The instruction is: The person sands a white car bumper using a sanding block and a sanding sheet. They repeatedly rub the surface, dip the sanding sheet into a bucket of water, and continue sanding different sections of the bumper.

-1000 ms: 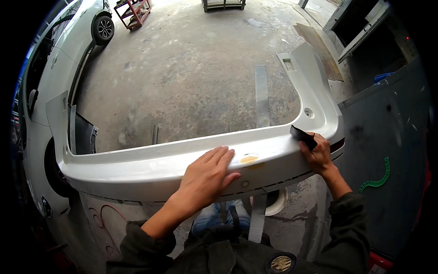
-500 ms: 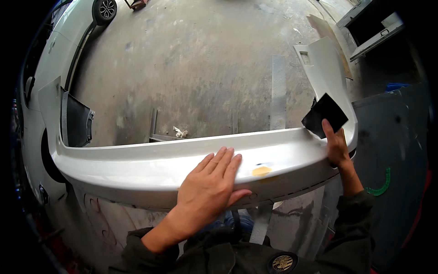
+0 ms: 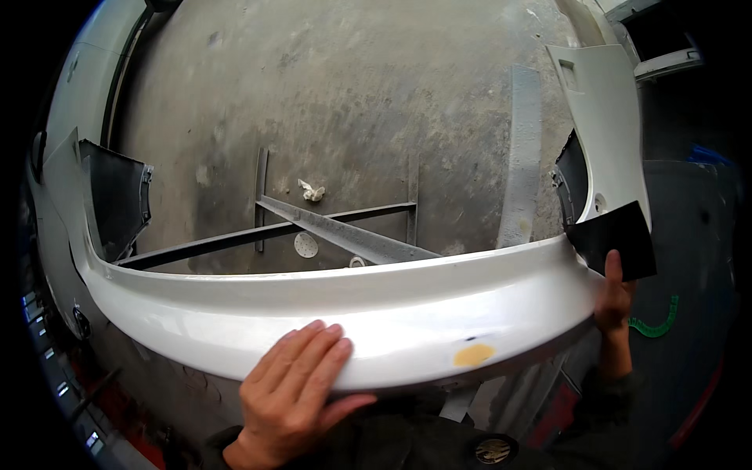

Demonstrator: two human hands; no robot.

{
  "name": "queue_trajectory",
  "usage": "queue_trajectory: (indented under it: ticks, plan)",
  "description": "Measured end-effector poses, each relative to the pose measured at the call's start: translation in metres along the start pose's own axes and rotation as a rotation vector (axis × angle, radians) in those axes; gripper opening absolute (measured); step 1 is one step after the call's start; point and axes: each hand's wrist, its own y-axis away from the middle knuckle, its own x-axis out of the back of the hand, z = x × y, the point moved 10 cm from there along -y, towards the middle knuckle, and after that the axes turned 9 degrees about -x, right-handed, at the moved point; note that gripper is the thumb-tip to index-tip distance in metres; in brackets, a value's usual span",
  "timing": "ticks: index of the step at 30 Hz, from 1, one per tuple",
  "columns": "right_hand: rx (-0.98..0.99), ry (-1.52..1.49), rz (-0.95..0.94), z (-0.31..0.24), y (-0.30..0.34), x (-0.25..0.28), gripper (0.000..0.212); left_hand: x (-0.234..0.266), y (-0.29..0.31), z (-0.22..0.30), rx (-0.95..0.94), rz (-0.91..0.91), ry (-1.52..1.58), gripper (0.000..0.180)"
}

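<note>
A white car bumper spans the view from left to right, its two ends curving away from me. My left hand lies flat on its near face, left of the middle, fingers stretched out with nothing in them. To the right of that hand, the bumper carries a yellowish patch with a small dark mark above it. At the right corner my right hand pinches a black sheet of sandpaper, thumb on top. The fingers beneath the sheet are hidden.
Crossed metal bars of a stand show beyond the bumper, near a crumpled white scrap on the concrete floor. A white car stands at left. On the dark surface at right lies a green curved strip.
The view has shifted, so the bumper sits lower and more of the stand shows. My left hand has slid left along the bumper, away from the yellowish patch. My right hand keeps the sandpaper.
</note>
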Motion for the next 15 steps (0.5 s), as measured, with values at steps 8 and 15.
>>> queue_trajectory:
  ticks: [8, 15]
  plan:
    - [0.458, 0.518, 0.047, 0.003, 0.024, 0.008, 0.059, 0.015, 0.060, -0.048, 0.115, 0.072, -0.213, 0.085]
    - [0.132, 0.188, 0.008, 0.028, -0.002, 0.012, 0.049, 0.056, 0.137, -0.105, 0.209, 0.241, -0.296, 0.081]
